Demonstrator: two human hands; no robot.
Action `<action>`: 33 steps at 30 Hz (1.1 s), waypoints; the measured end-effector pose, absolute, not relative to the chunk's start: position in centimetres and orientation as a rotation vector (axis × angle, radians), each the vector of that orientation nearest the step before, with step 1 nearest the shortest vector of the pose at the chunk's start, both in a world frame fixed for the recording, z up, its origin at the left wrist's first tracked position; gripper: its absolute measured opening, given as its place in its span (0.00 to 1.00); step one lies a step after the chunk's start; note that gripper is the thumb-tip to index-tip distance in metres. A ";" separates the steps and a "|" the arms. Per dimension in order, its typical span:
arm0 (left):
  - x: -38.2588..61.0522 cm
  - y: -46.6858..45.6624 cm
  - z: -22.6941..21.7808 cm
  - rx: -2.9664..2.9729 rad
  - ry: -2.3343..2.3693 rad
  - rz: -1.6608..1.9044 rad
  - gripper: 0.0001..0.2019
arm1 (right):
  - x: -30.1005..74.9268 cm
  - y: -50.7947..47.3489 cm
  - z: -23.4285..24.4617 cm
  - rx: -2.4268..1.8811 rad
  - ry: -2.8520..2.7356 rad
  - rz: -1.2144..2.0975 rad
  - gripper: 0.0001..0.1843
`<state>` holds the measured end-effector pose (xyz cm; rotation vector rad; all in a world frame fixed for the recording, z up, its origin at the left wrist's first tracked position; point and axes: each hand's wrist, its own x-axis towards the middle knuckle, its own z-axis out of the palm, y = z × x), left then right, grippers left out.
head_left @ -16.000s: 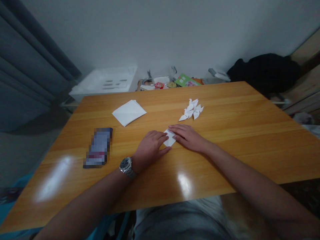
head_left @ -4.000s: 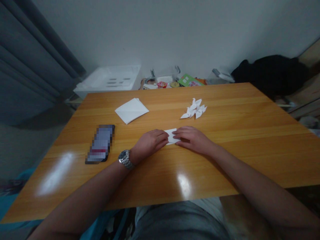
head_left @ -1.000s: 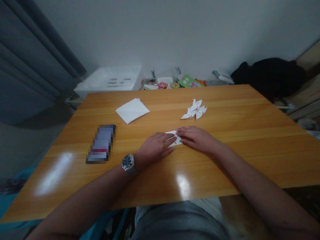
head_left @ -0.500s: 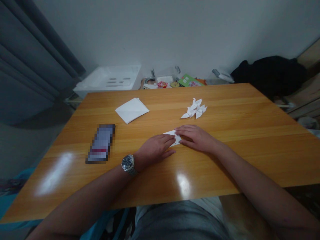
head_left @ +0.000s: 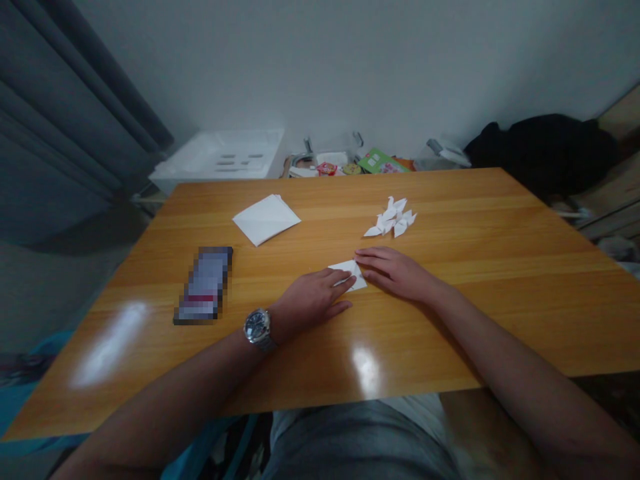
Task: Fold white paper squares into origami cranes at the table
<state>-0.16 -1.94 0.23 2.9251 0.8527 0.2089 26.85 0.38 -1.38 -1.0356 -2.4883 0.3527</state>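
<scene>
A small folded white paper (head_left: 350, 273) lies flat near the middle of the wooden table (head_left: 450, 300). My left hand (head_left: 313, 300), a watch on its wrist, rests on the paper's left part with fingers stretched out flat. My right hand (head_left: 395, 272) lies on the paper's right edge, its fingers also extended and pressing down. Beyond them sits a little heap of finished white paper cranes (head_left: 393, 219). A stack of unfolded white paper squares (head_left: 266, 219) is at the far left of the table.
A dark phone (head_left: 204, 285) lies on the table left of my left hand. Behind the table are a white plastic crate (head_left: 223, 159), colourful clutter (head_left: 350, 164) on the floor by the wall, and a black bag (head_left: 545, 150) at the right. Grey curtains (head_left: 55, 147) hang at left.
Over the last second both hands have shifted slightly on the folded paper, and more of its white top corner shows between them. Nothing else on the table moved.
</scene>
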 end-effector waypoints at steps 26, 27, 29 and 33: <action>0.3 -2.5 0.3 2.958 0.865 0.185 0.24 | 27.3 0.4 -1.9 -1.083 -2.571 0.288 0.21; 0.3 -2.5 0.3 2.965 0.860 0.184 0.24 | 27.2 0.5 -2.0 -1.083 -2.561 0.285 0.21; 0.3 -2.4 0.2 2.976 0.852 0.187 0.24 | 27.2 0.6 -2.2 -1.083 -2.548 0.281 0.21; 0.3 -2.4 0.0 2.972 0.847 0.202 0.24 | 27.2 0.6 -2.0 -1.077 -2.530 0.320 0.22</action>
